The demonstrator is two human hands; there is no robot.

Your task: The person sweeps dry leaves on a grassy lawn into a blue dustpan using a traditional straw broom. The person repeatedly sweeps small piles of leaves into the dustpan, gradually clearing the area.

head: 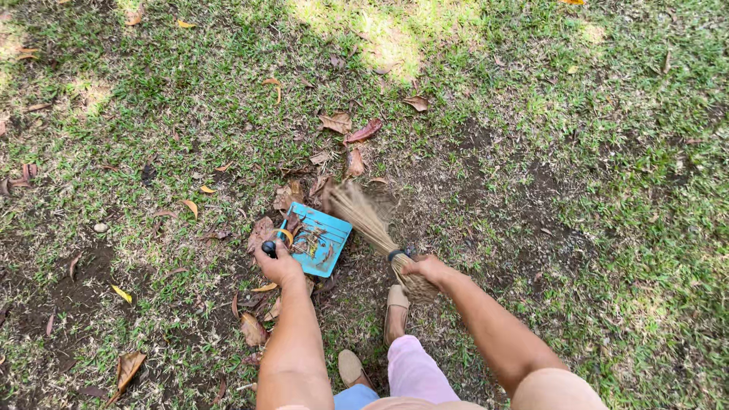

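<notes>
Two hands are busy on the grass [531, 152]. One, the left hand [278, 266], is wrapped tight around the black handle of a blue dustpan [323, 239], holding it low and flat so leaves can slide in. Some brown leaves [304, 241] lie in it. At its open edge, the right hand [427, 267] grips a straw broom [368, 220] near its tied end, bristles fanned toward the dustpan.

Around the 1 blue dustpan [325, 239] on the grass: 1 straw hand broom [376, 228] just right of it, 2 hands, 2 tan shoes [395, 304] below it, and 3 large dry leaves [351, 129] clustered above it; smaller scattered leaves are too many to count.
</notes>
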